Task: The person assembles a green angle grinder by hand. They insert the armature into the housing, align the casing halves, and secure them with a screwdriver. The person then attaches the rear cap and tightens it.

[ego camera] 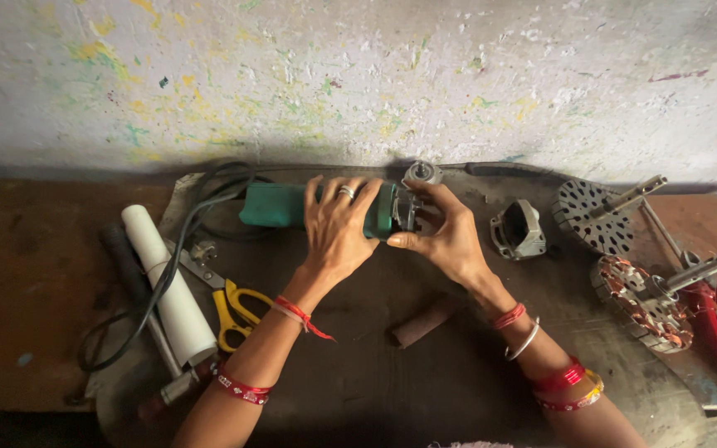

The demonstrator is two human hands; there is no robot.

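Left hand [338, 226] wraps over the green grinder body [280, 205], fingers curled across the top of the housing, a firm closed hold that pins the tool flat on the dark bench mat [392, 382]. The tool lies near the middle of the bench, close under the wall, its black cord [155, 290] looping away toward eight o'clock. Right hand [450, 241] is at the open front end, thumb and fingertips pinched narrow around the exposed metal rotor end [415, 192] at three o'clock of the left hand (whether the pinch is actually bearing on it, I cannot tell from here).

To work this well, I judge the left hand should keep the housing from rolling while the right stays square to the shaft axis; a skewed pull could bind the bearing in its seat.

The grey gear housing [519, 231] sits loose just past the right hand at three o'clock, touching nothing. Two slotted fan motor cores [595, 214] lie farther out at three. At eight o'clock: yellow-handled scissors [234, 309] and a white tube [172, 286].
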